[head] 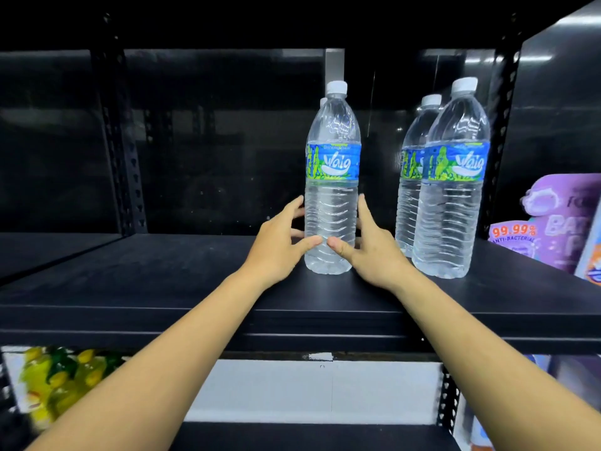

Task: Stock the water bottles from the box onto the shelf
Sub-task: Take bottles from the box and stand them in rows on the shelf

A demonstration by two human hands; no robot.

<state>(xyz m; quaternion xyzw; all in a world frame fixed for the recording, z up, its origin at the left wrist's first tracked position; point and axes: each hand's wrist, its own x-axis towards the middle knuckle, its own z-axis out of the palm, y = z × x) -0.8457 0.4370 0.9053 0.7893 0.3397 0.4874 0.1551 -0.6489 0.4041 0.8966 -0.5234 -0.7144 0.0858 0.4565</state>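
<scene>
Clear water bottles (332, 125) upright on black shelf (162, 275) (blue-green labels)

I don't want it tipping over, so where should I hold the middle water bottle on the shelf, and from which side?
Probably low on the middle bottle, its ribbed part below the label, from the front: it stands tall, upright, with another bottle behind.
</scene>
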